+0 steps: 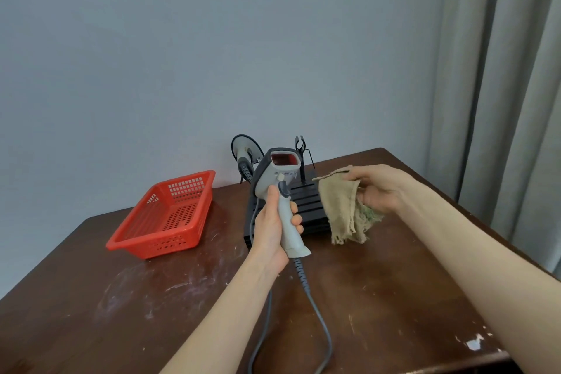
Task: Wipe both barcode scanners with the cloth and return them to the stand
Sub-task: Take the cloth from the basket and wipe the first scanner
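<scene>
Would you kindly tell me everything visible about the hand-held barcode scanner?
The scanner looks plastic and pistol-shaped: dark grey head with a red window facing the camera, light grey handle, dark trigger. It is held roughly upright before the stand, the left hand gripping its handle. A grey cable leaves its base.

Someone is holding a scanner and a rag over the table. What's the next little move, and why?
Probably bring the cloth in the right hand across to the scanner that the left hand grips by its handle, and start wiping its head. The cloth hangs beside the scanner, not touching it, so no wiping is underway.
</scene>
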`<state>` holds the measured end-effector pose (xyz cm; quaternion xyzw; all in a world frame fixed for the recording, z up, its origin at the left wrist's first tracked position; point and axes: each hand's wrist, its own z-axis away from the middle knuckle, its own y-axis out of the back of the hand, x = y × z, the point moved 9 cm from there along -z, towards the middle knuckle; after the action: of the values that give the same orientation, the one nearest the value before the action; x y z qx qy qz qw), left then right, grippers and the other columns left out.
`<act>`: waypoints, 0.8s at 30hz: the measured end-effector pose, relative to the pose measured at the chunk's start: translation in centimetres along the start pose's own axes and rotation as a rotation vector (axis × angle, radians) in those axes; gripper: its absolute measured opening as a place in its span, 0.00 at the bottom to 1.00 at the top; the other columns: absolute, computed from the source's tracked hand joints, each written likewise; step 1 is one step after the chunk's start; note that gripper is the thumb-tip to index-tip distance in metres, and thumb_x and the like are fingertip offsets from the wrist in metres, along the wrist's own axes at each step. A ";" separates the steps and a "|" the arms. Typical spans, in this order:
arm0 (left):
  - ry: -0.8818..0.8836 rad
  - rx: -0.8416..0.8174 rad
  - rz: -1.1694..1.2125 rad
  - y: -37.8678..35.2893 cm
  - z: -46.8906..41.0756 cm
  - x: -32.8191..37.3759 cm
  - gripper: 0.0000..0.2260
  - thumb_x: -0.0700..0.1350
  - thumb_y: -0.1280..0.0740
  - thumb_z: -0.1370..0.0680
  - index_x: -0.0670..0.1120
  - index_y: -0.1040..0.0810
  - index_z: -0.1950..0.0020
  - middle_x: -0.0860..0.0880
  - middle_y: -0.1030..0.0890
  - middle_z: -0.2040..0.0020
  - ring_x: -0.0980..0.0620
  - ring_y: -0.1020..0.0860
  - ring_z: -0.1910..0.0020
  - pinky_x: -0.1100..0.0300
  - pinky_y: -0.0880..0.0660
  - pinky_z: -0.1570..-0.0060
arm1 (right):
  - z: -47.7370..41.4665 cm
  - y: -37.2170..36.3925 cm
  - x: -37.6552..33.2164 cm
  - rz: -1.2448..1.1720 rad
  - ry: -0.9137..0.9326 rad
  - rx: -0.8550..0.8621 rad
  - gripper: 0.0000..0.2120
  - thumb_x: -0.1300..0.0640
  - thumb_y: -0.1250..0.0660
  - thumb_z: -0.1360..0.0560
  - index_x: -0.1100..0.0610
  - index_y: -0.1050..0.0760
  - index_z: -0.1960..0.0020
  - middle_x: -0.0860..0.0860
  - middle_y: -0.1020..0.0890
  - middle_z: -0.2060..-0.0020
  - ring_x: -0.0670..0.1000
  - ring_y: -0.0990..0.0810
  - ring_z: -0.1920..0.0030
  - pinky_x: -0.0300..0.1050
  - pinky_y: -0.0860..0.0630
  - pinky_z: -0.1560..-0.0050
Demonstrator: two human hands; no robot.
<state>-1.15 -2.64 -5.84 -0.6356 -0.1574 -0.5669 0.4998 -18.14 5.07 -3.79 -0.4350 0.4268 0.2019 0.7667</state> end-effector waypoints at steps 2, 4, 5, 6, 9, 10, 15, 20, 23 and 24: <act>-0.001 -0.005 -0.011 -0.1 0.0 0.0 0.18 0.59 0.36 0.25 0.44 0.26 0.58 0.51 0.26 0.69 0.56 0.30 0.77 0.64 0.31 0.78 | 0.0 0.8 -0.8 0.242 0.111 0.120 0.11 0.75 0.36 0.29 0.69 0.24 0.47 0.60 0.22 0.50 0.52 0.21 0.55 0.42 0.18 0.65; -0.003 -0.009 -0.019 -0.1 0.1 0.1 0.18 0.59 0.37 0.25 0.44 0.26 0.58 0.51 0.26 0.69 0.56 0.31 0.77 0.64 0.31 0.78 | 0.5 1.2 -2.1 0.640 0.225 0.255 0.06 0.68 0.32 0.28 0.65 0.21 0.52 0.55 0.20 0.54 0.49 0.22 0.58 0.40 0.24 0.69; -0.003 -0.010 -0.022 -0.1 0.1 0.2 0.18 0.59 0.37 0.25 0.44 0.26 0.57 0.50 0.26 0.69 0.56 0.30 0.77 0.64 0.31 0.78 | 0.8 1.1 -2.8 0.770 0.263 0.292 0.02 0.63 0.30 0.28 0.62 0.21 0.58 0.53 0.20 0.57 0.49 0.23 0.59 0.40 0.28 0.68; -0.003 -0.011 -0.024 -0.1 0.1 0.2 0.18 0.59 0.37 0.25 0.44 0.26 0.57 0.50 0.26 0.69 0.56 0.30 0.77 0.64 0.31 0.78 | 1.0 1.1 -3.2 0.815 0.288 0.316 0.08 0.58 0.29 0.28 0.59 0.24 0.63 0.52 0.21 0.62 0.49 0.24 0.61 0.40 0.30 0.67; -0.008 -0.016 -0.033 0.0 0.1 0.2 0.18 0.59 0.37 0.25 0.44 0.26 0.57 0.50 0.26 0.69 0.56 0.30 0.77 0.64 0.31 0.77 | 1.4 0.3 -3.7 0.641 0.315 0.292 0.14 0.50 0.30 0.27 0.59 0.27 0.64 0.53 0.23 0.66 0.51 0.23 0.62 0.44 0.28 0.62; -0.014 -0.019 -0.038 -0.1 0.1 0.2 0.18 0.59 0.37 0.25 0.44 0.26 0.57 0.50 0.26 0.69 0.56 0.30 0.77 0.64 0.31 0.77 | 1.8 -0.3 -3.7 0.549 0.320 0.268 0.14 0.49 0.31 0.27 0.58 0.26 0.63 0.53 0.24 0.66 0.52 0.24 0.63 0.44 0.29 0.62; -0.024 -0.033 -0.047 -0.7 0.2 0.0 0.17 0.58 0.37 0.24 0.43 0.24 0.56 0.50 0.26 0.70 0.55 0.30 0.77 0.63 0.31 0.78 | 4.6 -4.9 -6.0 0.662 0.660 0.234 0.22 0.53 0.35 0.25 0.53 0.40 0.73 0.47 0.39 0.76 0.47 0.41 0.73 0.42 0.45 0.70; -0.008 -0.079 -0.038 -1.7 0.2 -0.3 0.19 0.59 0.37 0.25 0.43 0.25 0.51 0.50 0.26 0.70 0.56 0.31 0.78 0.63 0.31 0.79 | 6.3 -8.4 -5.3 1.032 0.860 0.201 0.16 0.52 0.35 0.26 0.59 0.27 0.70 0.49 0.27 0.69 0.50 0.28 0.68 0.48 0.31 0.64; -0.012 -0.085 -0.040 -1.9 0.2 -0.1 0.20 0.60 0.35 0.27 0.43 0.26 0.51 0.50 0.26 0.70 0.56 0.30 0.78 0.63 0.31 0.78 | 6.5 -8.8 -5.2 1.022 0.881 0.183 0.12 0.52 0.33 0.27 0.58 0.21 0.65 0.47 0.26 0.62 0.50 0.25 0.61 0.49 0.28 0.58; -0.015 -0.090 -0.044 -1.9 0.2 -0.1 0.20 0.60 0.35 0.27 0.43 0.26 0.51 0.50 0.26 0.70 0.56 0.31 0.78 0.63 0.31 0.79 | 6.5 -9.0 -5.1 1.000 0.883 0.153 0.11 0.53 0.33 0.27 0.58 0.21 0.65 0.46 0.27 0.62 0.49 0.26 0.61 0.49 0.28 0.57</act>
<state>-2.50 -1.57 -5.00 -0.6578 -0.1495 -0.5796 0.4571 -11.74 5.93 6.62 -0.1711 0.8636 0.3053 0.3630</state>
